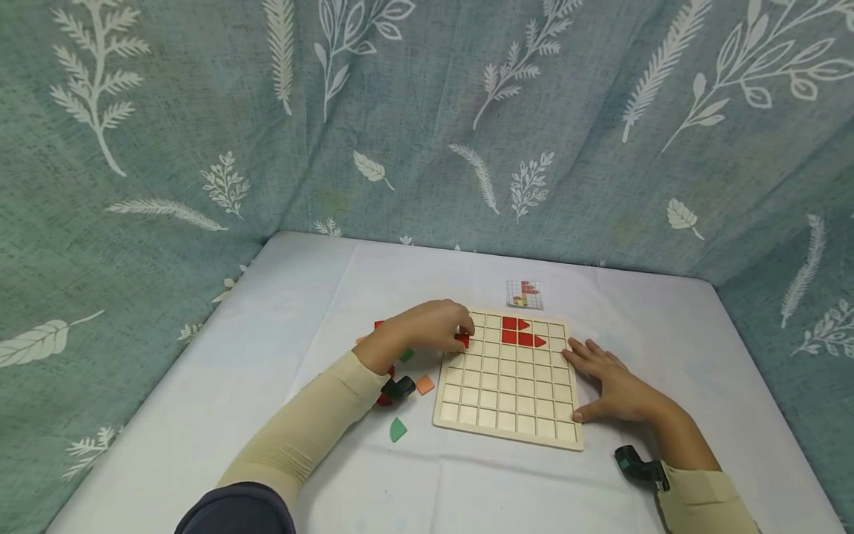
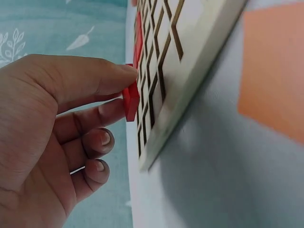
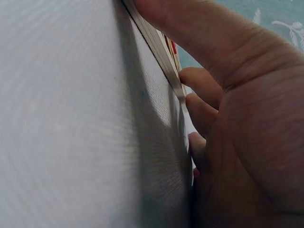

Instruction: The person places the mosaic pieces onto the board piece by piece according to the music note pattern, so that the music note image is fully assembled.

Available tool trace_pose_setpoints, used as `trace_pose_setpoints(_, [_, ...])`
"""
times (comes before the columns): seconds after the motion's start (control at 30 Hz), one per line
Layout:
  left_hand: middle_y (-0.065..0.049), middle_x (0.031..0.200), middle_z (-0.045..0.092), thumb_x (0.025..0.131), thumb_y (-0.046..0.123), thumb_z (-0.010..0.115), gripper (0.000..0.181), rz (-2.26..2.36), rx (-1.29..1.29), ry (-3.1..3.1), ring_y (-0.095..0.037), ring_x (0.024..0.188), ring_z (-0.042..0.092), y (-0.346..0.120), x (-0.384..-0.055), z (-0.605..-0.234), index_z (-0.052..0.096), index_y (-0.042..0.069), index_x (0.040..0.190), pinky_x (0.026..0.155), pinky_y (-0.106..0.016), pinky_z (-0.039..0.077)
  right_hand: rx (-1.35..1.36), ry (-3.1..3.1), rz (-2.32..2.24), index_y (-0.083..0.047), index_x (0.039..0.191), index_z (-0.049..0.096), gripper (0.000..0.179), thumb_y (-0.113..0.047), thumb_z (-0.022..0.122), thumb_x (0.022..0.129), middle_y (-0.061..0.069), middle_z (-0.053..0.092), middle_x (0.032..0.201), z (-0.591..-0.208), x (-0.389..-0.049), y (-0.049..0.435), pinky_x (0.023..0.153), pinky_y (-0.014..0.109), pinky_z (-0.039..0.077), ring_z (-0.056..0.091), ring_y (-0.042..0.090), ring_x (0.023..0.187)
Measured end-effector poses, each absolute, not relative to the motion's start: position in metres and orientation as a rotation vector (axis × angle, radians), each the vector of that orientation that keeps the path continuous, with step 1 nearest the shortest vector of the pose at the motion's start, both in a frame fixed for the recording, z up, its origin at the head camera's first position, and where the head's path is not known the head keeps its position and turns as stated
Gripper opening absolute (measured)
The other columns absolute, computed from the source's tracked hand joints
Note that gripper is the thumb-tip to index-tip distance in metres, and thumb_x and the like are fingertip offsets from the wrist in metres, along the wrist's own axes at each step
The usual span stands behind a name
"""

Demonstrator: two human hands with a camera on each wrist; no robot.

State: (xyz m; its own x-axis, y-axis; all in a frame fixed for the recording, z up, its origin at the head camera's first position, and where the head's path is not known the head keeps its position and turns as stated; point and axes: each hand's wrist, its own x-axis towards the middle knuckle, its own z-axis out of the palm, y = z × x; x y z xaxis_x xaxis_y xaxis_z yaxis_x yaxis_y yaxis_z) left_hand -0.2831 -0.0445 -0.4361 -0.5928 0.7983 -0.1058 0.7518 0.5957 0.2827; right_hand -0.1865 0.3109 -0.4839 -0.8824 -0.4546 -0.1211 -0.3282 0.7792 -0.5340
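While flat on cloth (image 1: 373, 489), board (image 1: 497, 383) between hands (image 1: 434, 327) (image 1: 612, 389).

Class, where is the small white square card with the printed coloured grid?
In the head view, the card lies right of centre on the white cloth, just beyond the far edge of the pale wooden grid board.

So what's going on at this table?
A person's left hand pinches a flat red piece at the left side of a pale wooden grid board. The right hand touches the board's right edge. Two short rows of red pieces lie on the board near a small printed card; an orange piece and a green wedge lie to the left.
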Motion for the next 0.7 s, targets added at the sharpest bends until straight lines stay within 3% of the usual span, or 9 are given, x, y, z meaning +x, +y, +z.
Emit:
trace_pose_setpoints(0.3, [0.005, 0.101, 0.064, 0.085, 0.02, 0.071, 0.027, 0.322, 1.292, 2.613, -0.009, 0.088, 0.055, -0.021, -0.284, -0.434, 0.073, 0.012, 0.111, 0.082, -0.027, 0.045, -0.616, 2.728, -0.758, -0.007, 0.151, 0.035, 0.12, -0.059, 0.085, 0.055, 0.013, 0.016, 0.16, -0.483, -0.188, 0.311, 0.11, 0.061, 0.003, 0.003, 0.04, 0.145])
trace_pose_setpoints(0.7, [0.007, 0.095, 0.061, 0.088, 0.023, 0.068, 0.019, 0.25, 1.368, 2.631, -0.008, 0.08, 0.052, 0.006, -0.281, -0.436, 0.073, 0.017, 0.105, 0.074, -0.025, 0.044, -0.586, 2.733, -0.764, -0.01, 0.151, 0.036, 0.119, -0.059, 0.085, 0.055, 0.011, 0.017, 0.16, -0.487, -0.187, 0.311, 0.108, 0.064, 0.004, 0.002, 0.039, 0.145])
